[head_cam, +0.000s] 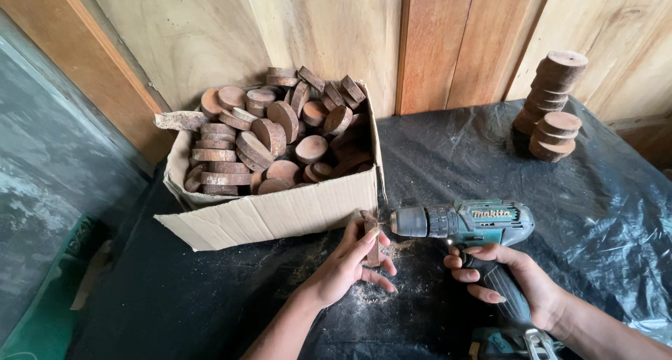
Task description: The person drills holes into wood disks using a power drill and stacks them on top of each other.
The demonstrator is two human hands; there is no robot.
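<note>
My left hand (350, 262) holds a round wooden disc (371, 237) on edge on the black sheet. My right hand (518, 279) grips the handle of a teal cordless drill (465, 223). The drill lies level, with its bit tip against the disc's flat face. Pale sawdust (374, 290) lies under and around the disc.
A torn cardboard box (280, 209) full of brown wooden discs (280, 132) stands just behind my left hand. Two stacks of discs (549, 108) stand at the back right by the wooden wall. Black plastic sheeting (595, 206) covers the table.
</note>
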